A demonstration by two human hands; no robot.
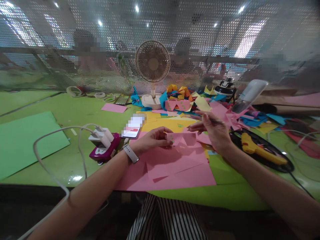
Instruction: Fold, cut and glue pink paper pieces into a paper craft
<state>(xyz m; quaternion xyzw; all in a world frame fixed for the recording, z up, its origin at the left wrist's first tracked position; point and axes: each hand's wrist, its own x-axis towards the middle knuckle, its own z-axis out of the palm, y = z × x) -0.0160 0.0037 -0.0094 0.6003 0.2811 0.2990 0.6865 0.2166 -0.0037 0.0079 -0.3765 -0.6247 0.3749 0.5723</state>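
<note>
- Strip of pink paper (pixel 178 138) with green dots near its left end, held up just above a larger pink sheet (pixel 185 171) on the green table (pixel 87 111).
- Left hand (pixel 160 138): thumb and fingers pinched together on the strip's left end; a pale watch band (pixel 130 153) circles the wrist.
- Right hand (pixel 216 131): raised near the strip's right end, fingers bent; something slim and dark crosses them, too blurred to name, and whether they grip it I cannot tell.
- To the right, a yellow glue gun (pixel 262 151) lies in a black tray (pixel 287 165).
- Beyond the hands, a pink cut-out (pixel 177 105) with green dots stands by the base of a fan (pixel 152 61), among coloured paper scraps.
- Left of the sheet, a lit phone (pixel 133 128) lies near a magenta power block (pixel 95 154) with white plugs.
</note>
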